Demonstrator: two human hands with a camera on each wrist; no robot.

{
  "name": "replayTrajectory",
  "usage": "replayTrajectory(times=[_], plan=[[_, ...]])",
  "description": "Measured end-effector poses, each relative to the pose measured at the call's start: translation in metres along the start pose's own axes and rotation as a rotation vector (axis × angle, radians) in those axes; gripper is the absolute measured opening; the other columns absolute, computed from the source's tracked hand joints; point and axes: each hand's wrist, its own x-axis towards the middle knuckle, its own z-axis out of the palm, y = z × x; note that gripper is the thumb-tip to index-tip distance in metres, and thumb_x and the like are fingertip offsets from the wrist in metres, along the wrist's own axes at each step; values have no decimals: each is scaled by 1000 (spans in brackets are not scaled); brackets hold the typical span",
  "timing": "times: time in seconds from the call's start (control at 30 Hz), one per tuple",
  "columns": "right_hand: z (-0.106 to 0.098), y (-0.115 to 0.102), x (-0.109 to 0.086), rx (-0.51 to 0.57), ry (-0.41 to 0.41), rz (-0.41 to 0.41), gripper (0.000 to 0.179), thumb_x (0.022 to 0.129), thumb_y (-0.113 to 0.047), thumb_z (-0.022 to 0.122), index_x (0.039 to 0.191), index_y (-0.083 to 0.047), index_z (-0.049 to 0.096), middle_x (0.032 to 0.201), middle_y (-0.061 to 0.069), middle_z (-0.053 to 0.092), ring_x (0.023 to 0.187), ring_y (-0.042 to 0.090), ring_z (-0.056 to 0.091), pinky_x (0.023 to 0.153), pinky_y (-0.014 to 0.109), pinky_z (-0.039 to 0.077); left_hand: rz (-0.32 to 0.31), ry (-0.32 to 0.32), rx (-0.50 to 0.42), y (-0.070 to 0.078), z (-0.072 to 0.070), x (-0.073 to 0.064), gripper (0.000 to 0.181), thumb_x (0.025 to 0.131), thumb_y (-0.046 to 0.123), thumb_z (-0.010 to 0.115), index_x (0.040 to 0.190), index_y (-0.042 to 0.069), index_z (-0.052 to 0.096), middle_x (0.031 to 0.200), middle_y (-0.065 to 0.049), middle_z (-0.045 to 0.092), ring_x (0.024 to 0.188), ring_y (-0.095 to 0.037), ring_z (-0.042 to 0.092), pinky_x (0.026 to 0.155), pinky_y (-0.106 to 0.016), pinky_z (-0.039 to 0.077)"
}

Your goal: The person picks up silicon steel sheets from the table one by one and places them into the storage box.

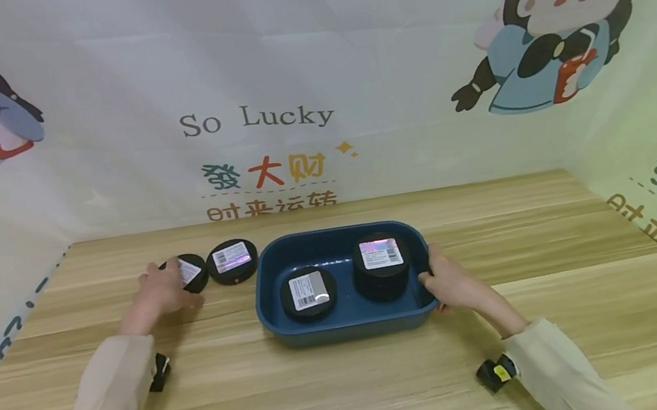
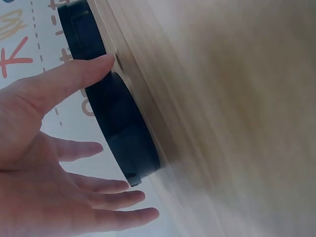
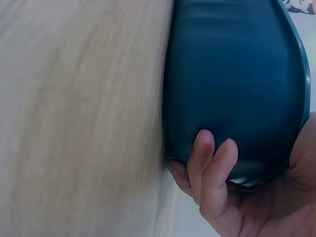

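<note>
On the wooden table (image 1: pixel 331 401), the blue tub (image 1: pixel 346 333), its end gripped by the right hand (image 1: pixel 449 280), whose curled fingers (image 3: pixel 218 170) show clearly only from the right wrist! The left hand (image 1: pixel 160 289) is spread, unclenched, around the leftmost black disc (image 1: pixel 196 277); only the head view catches its label (image 1: pixel 188 271).

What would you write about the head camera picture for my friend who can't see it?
A person's left hand is at a black disc on a wooden table; their right hand grips a blue tray holding more discs, some in a stack. Another disc lies beside the tray. Behind is a white cartoon backdrop.
</note>
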Motion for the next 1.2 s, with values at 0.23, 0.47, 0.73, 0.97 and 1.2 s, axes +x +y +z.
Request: replayTrajectory(times=[0.23, 0.47, 0.73, 0.97, 1.2], plan=[[0, 0, 0, 3, 1, -4, 28, 84, 0, 37, 109, 10, 27, 59, 19, 52, 36, 12, 49, 37, 30, 44, 41, -5, 22, -2, -3, 7, 86, 69, 24, 71, 124, -19, 21, 116, -47, 23, 105, -61, 27, 83, -62, 32], [-1, -1, -1, -1, 0, -3, 26, 84, 1, 37, 107, 10, 27, 62, 19, 51, 37, 12, 49, 37, 30, 44, 56, -21, 50, -5, -3, 15, 84, 72, 28, 68, 124, -19, 22, 116, -47, 27, 104, -59, 31, 84, -59, 33], [0, -1, -1, -9, 7, -9, 23, 85, 1, 38, 104, 10, 28, 65, 20, 51, 38, 15, 52, 37, 30, 45, 72, -1, 78, -6, -7, 19, 84, 71, 28, 69, 123, -21, 25, 111, -44, 34, 99, -55, 38, 83, -57, 35], [0, 0, 0, -2, 8, -7, 24, 83, 1, 38, 104, 9, 29, 64, 18, 50, 38, 14, 51, 37, 30, 45, 12, -44, 88, -6, -9, 21, 81, 68, 32, 70, 115, -23, 32, 105, -40, 35, 96, -53, 39, 80, -54, 37], [0, -1, -1, -8, 14, -17, 23, 83, 1, 38, 103, 9, 29, 64, 19, 51, 38, 15, 51, 37, 30, 44, -37, -70, 104, -6, -8, 22, 79, 70, 37, 67, 109, -24, 35, 102, -40, 37, 97, -52, 39, 80, -52, 38]])
